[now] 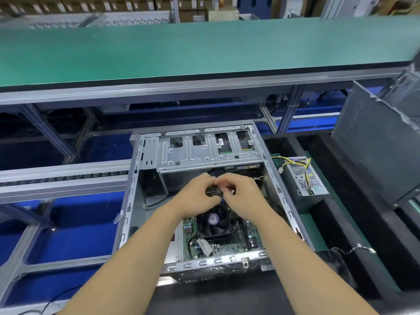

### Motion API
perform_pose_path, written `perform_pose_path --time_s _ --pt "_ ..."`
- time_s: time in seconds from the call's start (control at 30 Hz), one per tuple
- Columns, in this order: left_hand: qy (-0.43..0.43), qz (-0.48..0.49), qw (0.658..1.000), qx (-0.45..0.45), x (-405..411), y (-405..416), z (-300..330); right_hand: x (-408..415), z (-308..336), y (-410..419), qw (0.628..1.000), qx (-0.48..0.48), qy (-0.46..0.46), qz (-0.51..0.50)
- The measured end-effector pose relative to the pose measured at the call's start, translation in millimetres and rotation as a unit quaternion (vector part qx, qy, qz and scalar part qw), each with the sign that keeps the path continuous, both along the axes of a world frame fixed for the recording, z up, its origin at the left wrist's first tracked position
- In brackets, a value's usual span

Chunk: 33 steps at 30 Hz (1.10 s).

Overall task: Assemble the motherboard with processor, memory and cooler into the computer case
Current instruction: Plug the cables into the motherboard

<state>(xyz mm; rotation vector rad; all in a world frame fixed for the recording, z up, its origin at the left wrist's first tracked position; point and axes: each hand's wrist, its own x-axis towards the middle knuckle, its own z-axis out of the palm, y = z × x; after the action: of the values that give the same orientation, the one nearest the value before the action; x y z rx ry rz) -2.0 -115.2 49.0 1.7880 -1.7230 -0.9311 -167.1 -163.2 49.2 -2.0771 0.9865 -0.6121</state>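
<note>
Head view: connector (215, 191) pinched between both hands' fingers (227, 186).

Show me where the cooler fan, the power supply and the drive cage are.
cooler fan (213, 218): head view, on its purple hub sticker.
power supply (303, 176): head view, on its perforated top grille.
drive cage (193, 155): head view, on its flat metal top plate.

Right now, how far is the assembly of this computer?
Done: the motherboard with its cooler lies inside the case. In hand: the left hand and right hand together hold a dark cable connector above the cooler. Left: the power supply sits outside, beside the case. Memory is hidden.
</note>
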Motion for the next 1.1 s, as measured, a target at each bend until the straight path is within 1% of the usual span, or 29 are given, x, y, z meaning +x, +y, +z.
perform_pose_path --time_s 0.07,0.1,0.13,0.2,0.23,0.27,0.3,0.33,0.4,0.43,0.47,0.5,0.53,0.57,0.6,0.63,0.67,0.7,0.73,0.77,0.83,0.9,0.93,1.0,1.03,1.07,1.1 --pt "-0.018 0.026 0.999 -0.035 4 -1 1 1 3 -1 0.999 0.031 -0.042 -0.007" --pt "-0.013 0.051 0.998 -0.045 8 -1 -1 -1 3 -3 0.998 0.043 -0.039 -0.004" --pt "0.002 0.082 0.996 -0.046 12 1 -4 -3 3 -5 0.999 0.040 -0.005 0.004" --pt "0.049 0.141 0.988 -0.041 18 5 -10 -9 1 -8 0.992 -0.012 0.124 0.026" --pt "0.075 0.171 0.982 -0.040 20 7 -13 -11 0 -9 0.984 -0.032 0.172 0.022" --pt "0.095 0.200 0.974 -0.040 20 9 -16 -13 0 -9 0.982 -0.029 0.187 0.004" --pt "0.105 0.226 0.968 -0.038 21 11 -19 -14 -1 -9 0.986 -0.015 0.167 -0.018" --pt "0.101 0.240 0.965 -0.033 21 12 -21 -14 -1 -9 0.991 0.002 0.127 -0.035" --pt "0.059 0.221 0.973 -0.012 23 13 -22 -15 -1 -10 0.996 0.063 0.022 -0.062" --pt "0.015 0.190 0.982 0.004 24 13 -21 -15 0 -11 0.990 0.114 -0.041 -0.068" --pt "-0.050 0.150 0.987 0.010 24 13 -19 -14 2 -10 0.979 0.162 -0.104 -0.068" --pt "-0.117 0.106 0.987 -0.004 22 13 -15 -11 6 -8 0.962 0.206 -0.166 -0.066" --pt "-0.157 0.067 0.985 -0.036 19 12 -10 -9 8 -7 0.941 0.243 -0.228 -0.065" --pt "-0.160 0.041 0.984 -0.073 16 11 -5 -6 11 -7 0.917 0.272 -0.285 -0.065" --pt "-0.134 0.028 0.986 -0.099 13 10 0 -4 13 -7 0.898 0.289 -0.326 -0.067" --pt "-0.079 0.036 0.991 -0.105 11 11 4 -2 14 -7 0.889 0.293 -0.344 -0.072" --pt "-0.009 0.070 0.993 -0.091 11 11 7 -3 14 -8 0.896 0.280 -0.337 -0.078" --pt "0.056 0.116 0.989 -0.071 14 12 7 -5 12 -9 0.914 0.254 -0.305 -0.080" --pt "0.091 0.164 0.981 -0.059 18 11 6 -8 10 -10 0.940 0.216 -0.254 -0.077" --pt "0.089 0.197 0.975 -0.059 22 12 4 -11 8 -10 0.963 0.179 -0.191 -0.067" --pt "0.057 0.218 0.973 -0.056 27 15 -3 -15 4 -10 0.988 0.132 -0.074 -0.035" --pt "0.024 0.219 0.975 -0.041 30 19 -7 -13 1 -9 0.995 0.097 0.026 0.010" --pt "-0.008 0.211 0.977 -0.029 32 21 -9 -11 -1 -8 0.994 0.060 0.080 0.035" --pt "-0.089 0.160 0.983 0.009 35 22 -13 -3 -1 -7 0.978 -0.066 0.182 0.076" --pt "-0.117 0.130 0.984 0.021 35 22 -12 1 1 -4 0.968 -0.121 0.204 0.088" --pt "-0.116 0.105 0.987 0.020 32 22 -10 5 4 -1 0.962 -0.161 0.198 0.097" --pt "-0.071 0.090 0.993 0.007 28 21 -6 10 7 3 0.958 -0.199 0.176 0.107"
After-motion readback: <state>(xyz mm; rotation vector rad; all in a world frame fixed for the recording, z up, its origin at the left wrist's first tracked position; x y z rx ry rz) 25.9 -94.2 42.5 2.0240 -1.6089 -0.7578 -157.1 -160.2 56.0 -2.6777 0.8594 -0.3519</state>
